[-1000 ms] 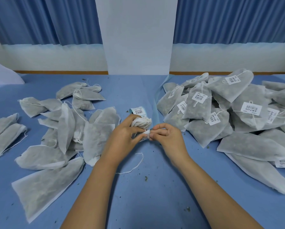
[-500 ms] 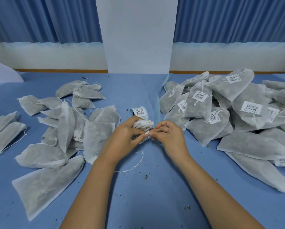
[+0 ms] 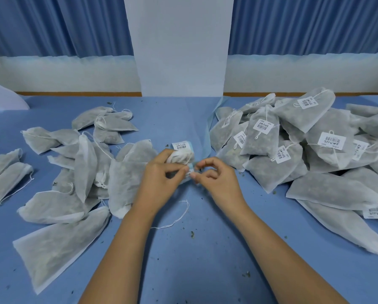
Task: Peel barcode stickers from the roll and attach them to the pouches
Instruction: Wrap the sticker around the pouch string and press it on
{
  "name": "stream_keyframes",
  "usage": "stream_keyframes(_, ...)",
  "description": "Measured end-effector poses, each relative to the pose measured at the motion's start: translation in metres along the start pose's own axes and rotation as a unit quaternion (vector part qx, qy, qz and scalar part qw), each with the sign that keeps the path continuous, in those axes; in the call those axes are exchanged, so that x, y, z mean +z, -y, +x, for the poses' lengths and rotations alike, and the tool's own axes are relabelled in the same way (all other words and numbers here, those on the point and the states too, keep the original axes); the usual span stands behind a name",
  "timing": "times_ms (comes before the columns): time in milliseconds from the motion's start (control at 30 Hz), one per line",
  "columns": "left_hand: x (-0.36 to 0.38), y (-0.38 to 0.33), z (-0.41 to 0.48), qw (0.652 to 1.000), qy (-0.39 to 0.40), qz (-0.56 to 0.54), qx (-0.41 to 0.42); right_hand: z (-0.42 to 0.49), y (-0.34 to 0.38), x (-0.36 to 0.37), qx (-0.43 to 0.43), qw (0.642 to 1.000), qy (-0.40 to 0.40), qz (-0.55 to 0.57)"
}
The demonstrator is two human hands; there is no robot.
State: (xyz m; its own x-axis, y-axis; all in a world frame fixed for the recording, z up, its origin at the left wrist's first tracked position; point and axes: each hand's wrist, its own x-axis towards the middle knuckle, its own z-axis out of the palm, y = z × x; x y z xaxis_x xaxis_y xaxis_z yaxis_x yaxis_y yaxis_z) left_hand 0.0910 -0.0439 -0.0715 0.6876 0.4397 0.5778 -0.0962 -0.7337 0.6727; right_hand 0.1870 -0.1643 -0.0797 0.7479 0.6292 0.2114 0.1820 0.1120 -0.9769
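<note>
the white barcode sticker strip on pale blue backing (image 3: 182, 146) runs away from us, its long axis pointing from our hands toward the far wall; one printed label shows just beyond the knuckles, and the near end of the strip drops between the two thumbs. our left hand (image 3: 161, 183) is closed around the gathered neck of a white mesh drawstring pouch (image 3: 181, 156), with the strip pinned against it. our right hand (image 3: 216, 183) is narrowed to a thumb-and-forefinger pinch at the strip's near end, just beside the left thumb; we cannot tell whether a sticker edge is caught yet.

judgement: the peel turns on this axis. the right hand is nearer the free end, so it should draw the label toward us and off along the strip while the left anchors.

outward: unlabelled grey-white pouches (image 3: 82, 167) lie scattered to the left, the labelled pile (image 3: 293, 150) to the right, both on the blue cloth-covered table (image 3: 194, 260). a loose white thread (image 3: 174, 218) lies near our wrists.
</note>
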Motion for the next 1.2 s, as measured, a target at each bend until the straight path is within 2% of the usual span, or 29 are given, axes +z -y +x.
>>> stream_keyframes(133,0.004,-0.004,0.002,0.999,-0.006,-0.032,-0.041,0.002,-0.003,0.001,0.001,1.000,-0.004,-0.005)
stream_keyframes(200,-0.001,-0.004,0.003,0.990,-0.094,-0.056,-0.093,0.002,-0.005,0.000,0.016,0.999,-0.016,-0.024)
stream_keyframes(300,-0.017,0.004,0.005,0.941,-0.270,-0.131,-0.154,0.003,-0.008,-0.003,0.043,0.997,-0.027,-0.061)
stream_keyframes(367,-0.026,0.009,0.007,0.904,-0.301,-0.252,-0.172,0.004,-0.010,-0.004,0.063,0.994,-0.026,-0.081)
stream_keyframes(400,-0.027,0.008,0.007,0.888,-0.284,-0.310,-0.188,0.004,-0.009,-0.004,0.069,0.993,-0.029,-0.093)
stream_keyframes(433,-0.024,0.006,0.007,0.886,-0.250,-0.334,-0.202,0.004,-0.007,-0.006,0.064,0.991,-0.040,-0.109)
stream_keyframes(533,-0.011,-0.007,0.003,0.944,-0.099,-0.255,-0.186,0.002,0.007,-0.015,-0.043,0.990,-0.086,-0.100)
stream_keyframes(600,-0.007,-0.013,0.000,0.951,-0.038,-0.249,-0.177,-0.001,0.018,-0.021,-0.107,0.991,-0.054,-0.057)
stream_keyframes(700,-0.004,-0.016,-0.002,0.958,0.005,-0.232,-0.165,-0.006,0.024,-0.022,-0.124,0.990,0.020,-0.061)
stream_keyframes(900,0.001,-0.020,-0.004,0.954,0.030,-0.250,-0.162,-0.005,0.022,-0.024,-0.120,0.991,0.009,-0.067)
stream_keyframes(1033,-0.003,-0.021,-0.003,0.959,0.049,-0.229,-0.161,-0.003,0.025,-0.028,-0.091,0.993,0.037,-0.068)
stream_keyframes(1100,-0.004,-0.021,-0.003,0.958,0.073,-0.225,-0.163,-0.002,0.030,-0.036,-0.068,0.995,0.058,-0.045)
stream_keyframes(1200,-0.004,-0.021,-0.003,0.946,0.089,-0.256,-0.177,0.000,0.036,-0.054,-0.049,0.998,0.033,0.013)
